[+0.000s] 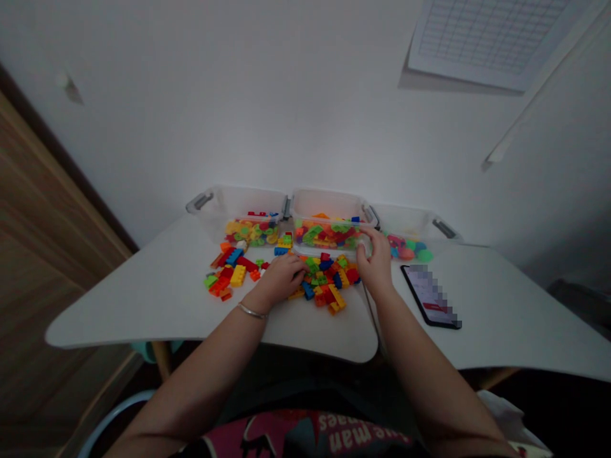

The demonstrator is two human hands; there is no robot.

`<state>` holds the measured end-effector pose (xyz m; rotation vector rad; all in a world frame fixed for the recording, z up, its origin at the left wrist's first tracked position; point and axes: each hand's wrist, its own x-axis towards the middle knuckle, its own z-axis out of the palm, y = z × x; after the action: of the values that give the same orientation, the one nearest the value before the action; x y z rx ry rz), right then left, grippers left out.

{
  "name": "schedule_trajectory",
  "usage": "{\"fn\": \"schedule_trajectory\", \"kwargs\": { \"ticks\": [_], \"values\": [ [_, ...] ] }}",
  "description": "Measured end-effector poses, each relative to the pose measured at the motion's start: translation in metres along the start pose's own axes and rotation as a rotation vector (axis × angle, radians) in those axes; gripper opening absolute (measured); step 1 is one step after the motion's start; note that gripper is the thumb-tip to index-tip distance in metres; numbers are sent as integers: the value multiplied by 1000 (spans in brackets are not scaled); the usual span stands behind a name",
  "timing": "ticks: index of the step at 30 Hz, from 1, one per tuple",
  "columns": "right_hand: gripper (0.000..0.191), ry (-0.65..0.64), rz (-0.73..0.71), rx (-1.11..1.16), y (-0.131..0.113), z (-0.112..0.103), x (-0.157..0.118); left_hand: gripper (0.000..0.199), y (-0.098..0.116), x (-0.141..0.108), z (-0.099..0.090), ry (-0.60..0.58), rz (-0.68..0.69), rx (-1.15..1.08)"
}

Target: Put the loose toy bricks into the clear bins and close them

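Note:
My left hand (281, 278) lies palm down over a loose pile of plastic building bricks (324, 286) in red, yellow, blue, green and orange, with its fingertips among them. Whatever lies under the fingers is hidden. My right hand (376, 262) stands with its fingers curled at the front right corner of a clear plastic bin (329, 203) full of coloured bricks. A second heap of bricks (229, 273) lies to the left of my left hand. I cannot tell whether either hand holds a piece.
A clear bin of flat yellow and green pieces (238, 203) stands at the back left, and a clear bin of round coloured pieces (410, 222) at the back right. A smartphone (429, 296) lies on the white table (143, 312) to the right. A wooden panel rises at the left, with a wall behind.

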<state>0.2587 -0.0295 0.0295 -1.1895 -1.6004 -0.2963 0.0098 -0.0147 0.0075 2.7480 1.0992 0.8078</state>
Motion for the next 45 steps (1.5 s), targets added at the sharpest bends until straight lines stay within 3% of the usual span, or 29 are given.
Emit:
{"fn": "schedule_trajectory", "kwargs": {
  "ticks": [7,12,25,36,43,45],
  "values": [
    [31,-322,66,-42,14,-9,-51,19,-2,-1,3,5,-1,3],
    [31,-369,123,43,25,-11,-60,20,-3,-1,4,7,9,7],
    [20,-290,194,127,27,-4,-61,19,3,0,-2,10,-16,-12],
    [28,-167,279,130,17,-7,-61,20,1,0,0,-2,-10,-20],
    [27,25,178,203,8,-15,-12,20,1,-1,-2,-8,-22,-11],
    [28,23,146,165,7,-16,7,20,1,-1,-2,-2,-17,-10]
  ]
}}
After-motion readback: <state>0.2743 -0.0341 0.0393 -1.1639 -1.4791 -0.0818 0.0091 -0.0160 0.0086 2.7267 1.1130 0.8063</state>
